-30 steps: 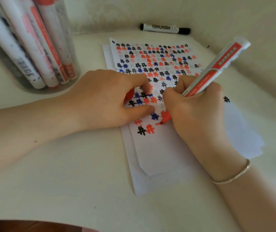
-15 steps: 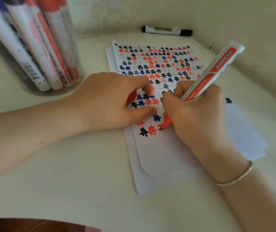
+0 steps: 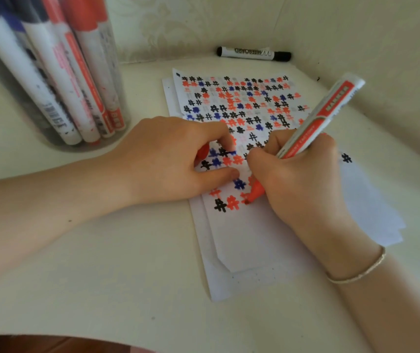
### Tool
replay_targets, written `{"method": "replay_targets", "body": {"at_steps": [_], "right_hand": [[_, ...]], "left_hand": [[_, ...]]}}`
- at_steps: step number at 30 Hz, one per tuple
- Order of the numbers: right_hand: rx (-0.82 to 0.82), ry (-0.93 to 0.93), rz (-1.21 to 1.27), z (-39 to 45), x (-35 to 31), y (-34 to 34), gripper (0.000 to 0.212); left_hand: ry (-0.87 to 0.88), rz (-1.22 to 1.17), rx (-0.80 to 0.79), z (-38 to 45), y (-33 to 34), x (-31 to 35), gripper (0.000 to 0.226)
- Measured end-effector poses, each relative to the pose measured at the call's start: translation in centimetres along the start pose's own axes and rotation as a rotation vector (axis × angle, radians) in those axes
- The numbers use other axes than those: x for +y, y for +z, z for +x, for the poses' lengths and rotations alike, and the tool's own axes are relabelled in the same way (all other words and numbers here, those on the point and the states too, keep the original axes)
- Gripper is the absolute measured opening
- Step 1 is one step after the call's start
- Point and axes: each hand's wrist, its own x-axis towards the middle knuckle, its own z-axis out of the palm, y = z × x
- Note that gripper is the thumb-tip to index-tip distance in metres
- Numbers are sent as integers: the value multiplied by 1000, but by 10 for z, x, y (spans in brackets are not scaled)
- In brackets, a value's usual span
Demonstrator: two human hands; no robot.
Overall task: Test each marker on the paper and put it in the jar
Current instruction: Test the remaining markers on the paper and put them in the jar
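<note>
My right hand (image 3: pixel 298 179) grips a red marker (image 3: pixel 323 113), uncapped, its tip touching the paper (image 3: pixel 249 238) beside a row of hash marks. The sheet is covered with black, blue and red hash marks. My left hand (image 3: pixel 168 159) rests on the paper's left edge with curled fingers, and a red cap (image 3: pixel 203 152) shows under its palm. A clear jar (image 3: pixel 51 80) at the back left holds several markers standing upright.
A black whiteboard marker (image 3: pixel 253 53) lies capped against the back wall. The walls meet in a corner at the back right. More loose white sheets (image 3: pixel 371 220) lie under the marked paper. The white table's front edge (image 3: pixel 76 338) curves near the bottom.
The marker's tip has moved down the paper to the lowest row and is drawing a new red mark there. My left hand has stayed where it was.
</note>
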Motion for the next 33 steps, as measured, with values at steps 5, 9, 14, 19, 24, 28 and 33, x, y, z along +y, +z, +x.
{"method": "replay_targets", "body": {"at_steps": [5,9,14,19,24,28,33], "right_hand": [[39,26,54,3,4,-1,23],[62,11,35,3,4,0,23],[26,-34,-5,1,4,2,28],[63,109,352,10,8,-6,32],[0,215,1041,22,4,-25,10],[-17,229,1095,22,2,-26,21],[66,141,871,23,4,-19,23]], "left_hand": [[3,2,9,0,0,0,39],[-2,13,6,0,0,1,41],[-13,9,-14,0,-2,2,40],[42,-21,31,-2,-1,2,40],[76,-379,117,-5,-6,3,17],[29,-513,100,-3,-6,0,15],[54,-528,103,-2,-5,-2,20]]}}
